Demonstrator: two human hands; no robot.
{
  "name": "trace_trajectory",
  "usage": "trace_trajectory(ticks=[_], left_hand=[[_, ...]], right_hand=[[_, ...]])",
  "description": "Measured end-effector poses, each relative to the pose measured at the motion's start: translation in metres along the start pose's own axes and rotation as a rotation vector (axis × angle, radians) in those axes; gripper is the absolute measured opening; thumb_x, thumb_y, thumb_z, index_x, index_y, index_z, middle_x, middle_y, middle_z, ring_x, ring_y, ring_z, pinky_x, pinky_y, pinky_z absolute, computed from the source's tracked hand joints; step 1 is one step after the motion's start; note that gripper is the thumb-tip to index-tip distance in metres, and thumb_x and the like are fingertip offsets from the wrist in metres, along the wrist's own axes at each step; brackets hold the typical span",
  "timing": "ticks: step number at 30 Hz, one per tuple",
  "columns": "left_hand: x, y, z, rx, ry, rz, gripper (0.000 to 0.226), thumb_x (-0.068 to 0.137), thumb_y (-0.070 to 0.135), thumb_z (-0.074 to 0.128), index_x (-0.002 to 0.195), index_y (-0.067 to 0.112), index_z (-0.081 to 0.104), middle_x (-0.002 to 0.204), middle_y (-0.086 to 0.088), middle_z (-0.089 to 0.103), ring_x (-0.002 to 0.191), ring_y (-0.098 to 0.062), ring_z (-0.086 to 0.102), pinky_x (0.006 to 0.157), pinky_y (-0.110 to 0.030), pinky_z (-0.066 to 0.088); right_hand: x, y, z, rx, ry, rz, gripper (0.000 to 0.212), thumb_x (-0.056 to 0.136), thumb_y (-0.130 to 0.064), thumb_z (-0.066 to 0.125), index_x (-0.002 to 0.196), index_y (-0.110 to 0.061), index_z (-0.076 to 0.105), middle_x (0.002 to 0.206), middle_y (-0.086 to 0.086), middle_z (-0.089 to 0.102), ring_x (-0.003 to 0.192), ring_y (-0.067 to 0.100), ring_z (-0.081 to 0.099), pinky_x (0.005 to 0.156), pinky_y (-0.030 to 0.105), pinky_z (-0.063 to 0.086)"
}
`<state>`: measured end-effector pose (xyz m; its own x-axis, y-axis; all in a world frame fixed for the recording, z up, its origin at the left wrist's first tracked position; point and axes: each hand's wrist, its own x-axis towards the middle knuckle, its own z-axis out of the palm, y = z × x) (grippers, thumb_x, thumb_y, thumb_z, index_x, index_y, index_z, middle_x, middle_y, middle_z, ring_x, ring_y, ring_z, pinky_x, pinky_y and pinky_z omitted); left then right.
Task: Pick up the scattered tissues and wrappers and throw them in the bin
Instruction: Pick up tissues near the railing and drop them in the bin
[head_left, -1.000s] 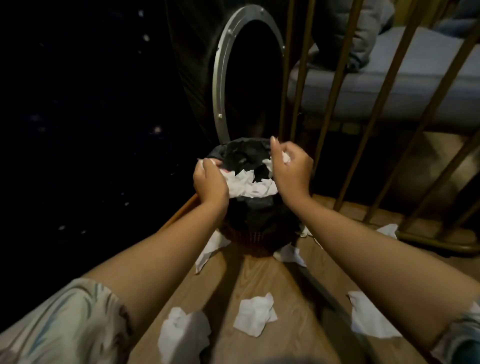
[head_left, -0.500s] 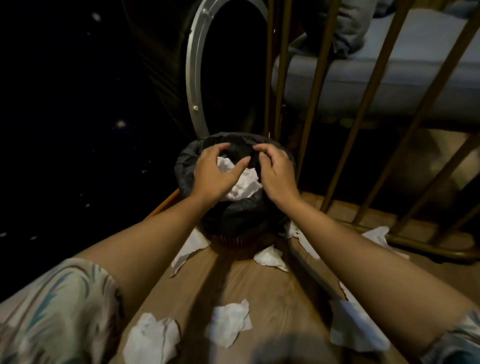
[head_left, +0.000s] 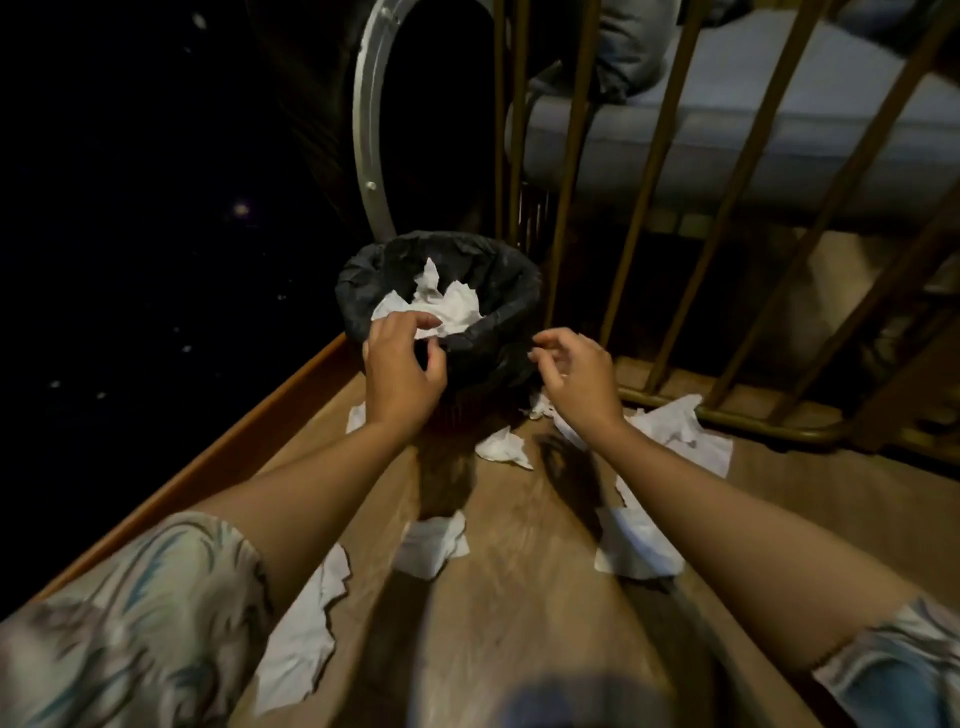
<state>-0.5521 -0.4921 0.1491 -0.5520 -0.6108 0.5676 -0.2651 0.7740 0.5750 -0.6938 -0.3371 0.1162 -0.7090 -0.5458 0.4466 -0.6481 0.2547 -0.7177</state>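
A small bin lined with a black bag (head_left: 511, 291) stands on the wooden floor. White tissues (head_left: 452, 306) lie piled inside it. My left hand (head_left: 400, 364) hovers over the bin's near rim with loosely curled fingers, its fingertips by the tissue edge, holding nothing I can see. To the right of the bin, my right hand (head_left: 576, 371) hangs empty with relaxed, curled fingers. Several crumpled white tissues lie scattered on the floor: one (head_left: 504, 449) at the bin's foot, one (head_left: 434, 543) in the middle, one (head_left: 685, 436) at the right.
Brass-coloured railing bars (head_left: 649, 208) rise right behind the bin, with a grey cushioned seat (head_left: 779, 119) beyond them. A silver ring frame (head_left: 366, 130) stands behind the bin. The floor's wooden edge (head_left: 208, 462) runs along the left, with darkness past it.
Both hands have let go of the tissues, which now lie in the bin. The hands have drawn back toward me and apart, the right one clear of the rim.
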Motion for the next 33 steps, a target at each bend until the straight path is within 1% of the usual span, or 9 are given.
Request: trace_trajectory(ticks=[3,8,12,16,21,24,27,30,33], left_hand=[[-0.027,0.016,0.008,0.011,-0.020,0.010,0.018,0.083,0.011,0.060,0.100,0.014,0.064,0.101,-0.002,0.063,0.105,-0.023,0.052,0.086,-0.030,0.034],[-0.073,0.043,0.030,-0.038,-0.206,-0.017,0.016,0.083,0.010,0.060,0.097,0.015,0.066,0.099,-0.004,0.062,0.100,-0.024,0.053,0.088,-0.041,0.045],[-0.113,0.049,0.060,-0.042,-0.372,-0.033,0.016,0.083,0.012,0.062,0.096,0.021,0.065,0.105,0.000,0.060,0.106,-0.022,0.052,0.090,-0.038,0.040],[-0.155,0.036,0.087,0.027,-0.548,-0.266,0.015,0.085,0.023,0.062,0.099,0.028,0.063,0.130,0.000,0.051,0.121,-0.023,0.044,0.103,-0.045,0.040],[-0.193,-0.002,0.089,0.201,-0.591,-0.496,0.029,0.084,0.032,0.060,0.113,0.031,0.056,0.149,-0.011,0.037,0.139,-0.031,0.030,0.113,-0.049,0.029],[-0.207,-0.024,0.080,0.365,-0.587,-0.592,0.060,0.086,0.030,0.063,0.139,0.021,0.038,0.160,-0.017,0.010,0.147,-0.041,0.004,0.116,-0.058,0.011],[-0.222,-0.048,0.077,0.323,-0.570,-0.695,0.062,0.087,0.027,0.060,0.143,0.021,0.032,0.159,-0.021,0.007,0.145,-0.048,0.006,0.118,-0.056,0.007],[-0.241,-0.051,0.076,0.229,-0.459,-0.648,0.046,0.086,0.013,0.060,0.132,0.009,0.051,0.142,-0.027,0.038,0.133,-0.044,0.032,0.113,-0.045,0.024],[-0.253,-0.038,0.076,0.080,-0.354,-0.620,0.028,0.083,-0.002,0.059,0.111,0.000,0.062,0.119,-0.023,0.053,0.114,-0.036,0.049,0.097,-0.029,0.034]], right_hand=[[-0.026,0.013,-0.025,-0.005,0.028,0.064,0.015,0.096,-0.022,0.056,0.098,-0.014,0.068,0.085,0.002,0.071,0.080,0.010,0.069,0.073,0.033,0.057],[-0.088,0.046,-0.061,-0.016,0.106,0.248,0.019,0.099,-0.026,0.052,0.090,-0.019,0.067,0.077,-0.003,0.067,0.073,0.007,0.062,0.065,0.030,0.052],[-0.135,0.084,-0.077,-0.103,0.082,0.348,0.017,0.096,-0.017,0.054,0.096,-0.011,0.070,0.091,0.005,0.070,0.084,0.018,0.063,0.077,0.037,0.055],[-0.173,0.116,-0.074,-0.226,-0.051,0.421,0.019,0.091,-0.024,0.062,0.109,-0.017,0.066,0.113,0.005,0.066,0.105,0.020,0.058,0.090,0.033,0.049],[-0.202,0.142,-0.048,-0.533,-0.338,0.432,0.061,0.086,-0.055,0.059,0.137,-0.026,0.043,0.155,0.008,0.028,0.144,0.029,0.020,0.116,0.044,0.022],[-0.217,0.143,-0.036,-0.549,-0.412,0.386,0.050,0.094,-0.044,0.053,0.137,-0.023,0.041,0.162,0.008,0.010,0.150,0.030,-0.001,0.118,0.041,0.019],[-0.230,0.146,-0.037,-0.434,-0.485,0.247,0.030,0.100,-0.023,0.045,0.129,-0.018,0.052,0.155,0.006,0.029,0.147,0.025,0.017,0.113,0.032,0.030],[-0.231,0.147,-0.047,-0.388,-0.521,0.079,0.026,0.092,-0.018,0.052,0.117,-0.017,0.061,0.125,0.004,0.054,0.118,0.021,0.050,0.101,0.034,0.043],[-0.226,0.139,-0.051,-0.352,-0.439,0.041,0.019,0.084,-0.013,0.054,0.101,-0.018,0.061,0.100,-0.002,0.056,0.096,0.017,0.051,0.090,0.034,0.042]])
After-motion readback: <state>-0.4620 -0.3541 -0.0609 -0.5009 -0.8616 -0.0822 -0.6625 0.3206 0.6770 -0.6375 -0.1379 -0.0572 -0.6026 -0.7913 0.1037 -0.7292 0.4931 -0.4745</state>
